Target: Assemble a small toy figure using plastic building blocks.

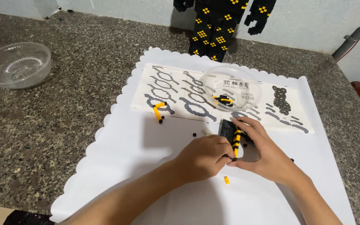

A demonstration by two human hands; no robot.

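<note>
Head view showed the left hand (203, 156) pinching a small black block against the black-and-yellow strip (236, 141), gripped by the right hand (263, 154) above the white sheet (146, 158); aligned, steady pressure seemed advisable.

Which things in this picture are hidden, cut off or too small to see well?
- Black-and-yellow block piece, head view: its lower part is covered by the left hand and right hand.
- Black block figure: its top is cut off by the upper edge.
- Pieces in the clear bowl: too small, and blurred by the glass.
- Loose black beads on the white sheet: too small to tell their shape.
</note>
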